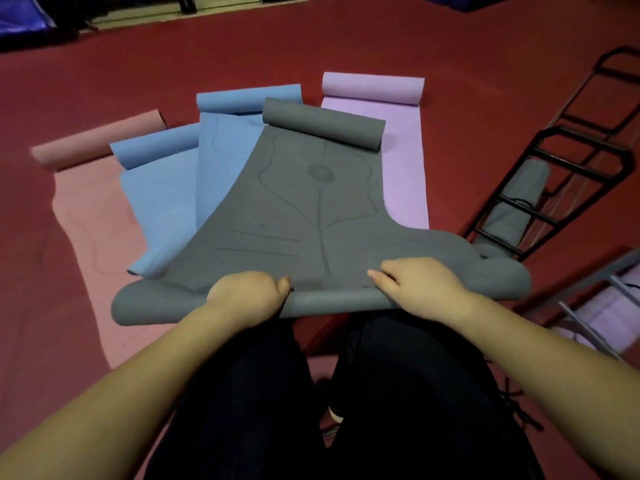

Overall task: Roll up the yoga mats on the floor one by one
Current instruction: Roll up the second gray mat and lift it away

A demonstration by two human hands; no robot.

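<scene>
Left hand [247, 295] and right hand [420, 289] both clamp rolled near edge of grey yoga mat [304, 202]; 4 other mats fan out beneath it.

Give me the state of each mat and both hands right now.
grey mat: on top, near end rolled, far end curled.
left hand: gripping the grey roll.
right hand: gripping the grey roll.
two blue mats: spread out, far ends curled.
pink mat: spread out, far end curled.
lilac mat: spread out, far end curled.
</scene>
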